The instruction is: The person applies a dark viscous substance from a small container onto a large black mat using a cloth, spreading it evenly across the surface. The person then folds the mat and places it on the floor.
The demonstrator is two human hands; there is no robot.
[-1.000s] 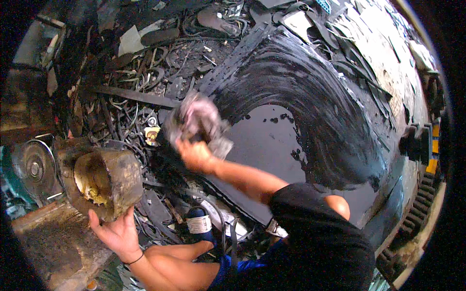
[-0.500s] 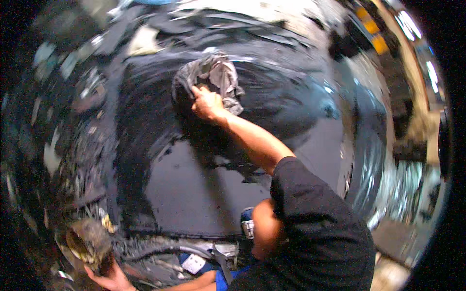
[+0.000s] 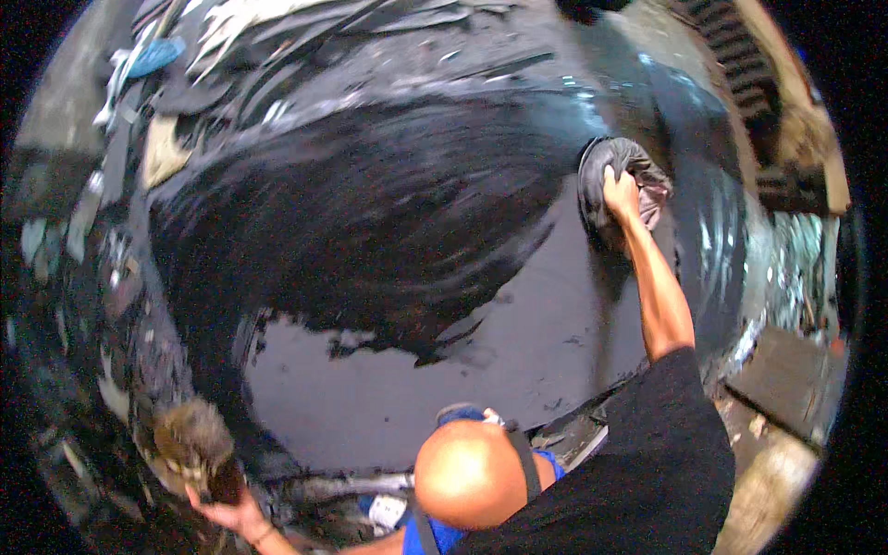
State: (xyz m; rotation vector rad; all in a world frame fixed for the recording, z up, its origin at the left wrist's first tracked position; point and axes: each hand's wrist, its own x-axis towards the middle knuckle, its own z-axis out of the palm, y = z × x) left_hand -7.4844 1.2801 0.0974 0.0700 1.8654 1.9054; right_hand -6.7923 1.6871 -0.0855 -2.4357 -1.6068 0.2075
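Observation:
My right hand (image 3: 622,196) grips a bunched grey rag (image 3: 652,176), pressed to the right part of a broad dark sheet (image 3: 416,388). Wet black streaks sweep across the far and left parts of that sheet; its near part is smoother and greyer. Down at the lower left, my left hand (image 3: 236,515) holds a dirty brown, rounded container (image 3: 196,433) from its near side. Blur hides what the container has inside, and some of my left fingers are behind it.
My bent knee (image 3: 467,472) is at the sheet's near edge. Pale cloth (image 3: 165,153) and crumpled scraps lie at its far left. A flat dark board (image 3: 786,379) and shiny greenish plastic (image 3: 803,264) are at the right. A blue piece (image 3: 157,57) shows at the upper left.
My right hand has swept the rag from the sheet's far middle to its right side. My view has shifted too. The left hand stays at the lower left with the container.

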